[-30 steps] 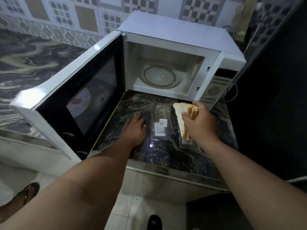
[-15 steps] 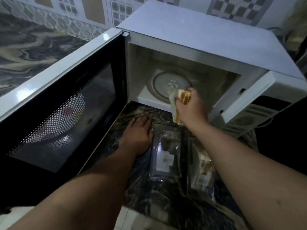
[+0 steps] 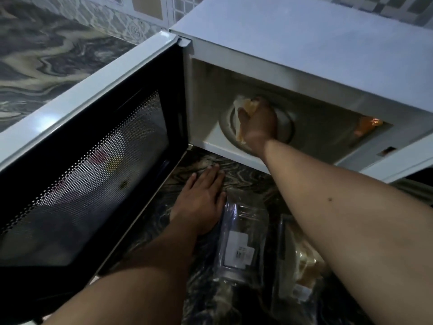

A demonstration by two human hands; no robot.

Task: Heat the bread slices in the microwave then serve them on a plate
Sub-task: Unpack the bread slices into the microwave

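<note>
Two clear plastic clamshell trays (image 3: 243,233) on dark marbled counter (image 3: 246,174), nearest. Left hand (image 3: 201,202) flat, fingers straight, pressing counter beside left tray. Right hand (image 3: 259,124) inside white microwave (image 3: 293,38), gripping pale toasted bread slices (image 3: 243,113) over round glass turntable (image 3: 284,127). Black mesh-window door (image 3: 93,165) swung open at left.

Pale, golden-crusted bread slices (image 3: 243,111) are being held bunched and roughly on edge in the right hand (image 3: 259,124), over the round glass turntable (image 3: 284,127) inside the white microwave (image 3: 304,43), whose black-windowed door (image 3: 93,160) is standing wide open to the left.
</note>
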